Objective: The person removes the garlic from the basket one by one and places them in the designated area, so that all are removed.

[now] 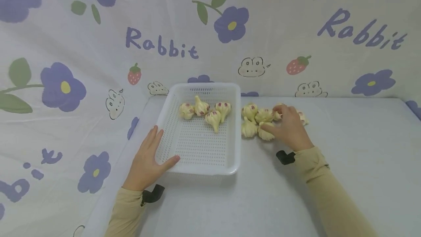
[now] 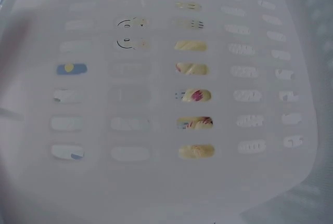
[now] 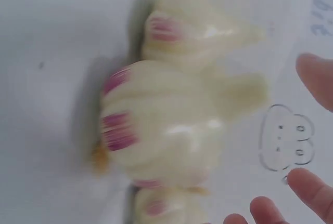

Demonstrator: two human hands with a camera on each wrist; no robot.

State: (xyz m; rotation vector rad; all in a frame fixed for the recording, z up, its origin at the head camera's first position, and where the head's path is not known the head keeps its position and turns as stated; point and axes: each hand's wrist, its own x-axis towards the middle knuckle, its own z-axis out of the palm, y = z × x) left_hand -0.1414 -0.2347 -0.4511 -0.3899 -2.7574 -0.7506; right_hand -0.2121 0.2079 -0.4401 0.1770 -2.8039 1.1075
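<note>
A white perforated plastic basket [image 1: 200, 169] holds several garlic bulbs [image 1: 213, 118] toward its far end. My left hand [image 1: 146, 160] rests at its near left corner, fingers straight along the left side and thumb over the rim. Close up, the left wrist view shows the slotted basket wall [image 2: 156, 187], with bulbs glimpsed through the slots. Right of the basket, more garlic bulbs [image 1: 249, 129] lie on the table in a cluster. My right hand [image 1: 291, 127] is over that cluster, thumb and fingers spread apart. In the right wrist view, a purple-marked garlic bulb [image 3: 166, 125] lies near the spread fingertips [image 3: 315, 195].
The light grey table [image 1: 355, 156] ends at the back against a white cloth [image 1: 276, 21] printed with flowers, rabbits and strawberries. A small piece of garlic [image 1: 303, 118] lies just right of my right hand. Black wrist mounts [image 1: 153, 194] sit below both hands.
</note>
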